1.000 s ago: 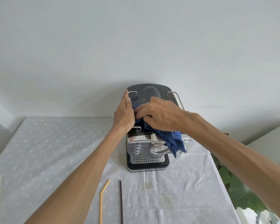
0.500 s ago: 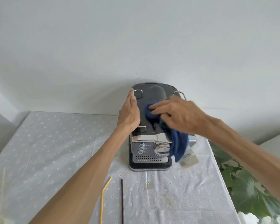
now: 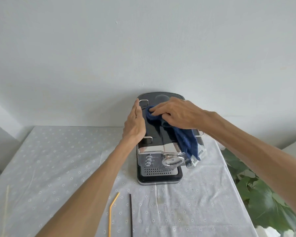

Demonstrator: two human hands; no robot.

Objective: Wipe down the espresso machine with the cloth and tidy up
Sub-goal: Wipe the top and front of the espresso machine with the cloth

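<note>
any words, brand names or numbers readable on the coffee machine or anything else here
Nothing can be read for certain.
Espresso machine: small brand print under the chrome group head, too blurred to read.
Small marks beside the round buttons: too small to read.
Tag hanging from the blue cloth: dark stripes like a barcode, text illegible.

The machine [image 3: 158, 151] stands at the table's [image 3: 58, 159] far edge, against the wall [image 3: 143, 40]. On its top lies the cloth [image 3: 183, 135], trailing down its right side. Two straws [image 3: 113, 214] lie near, left of centre. A plant [image 3: 263, 194] stands right of the table.
</note>
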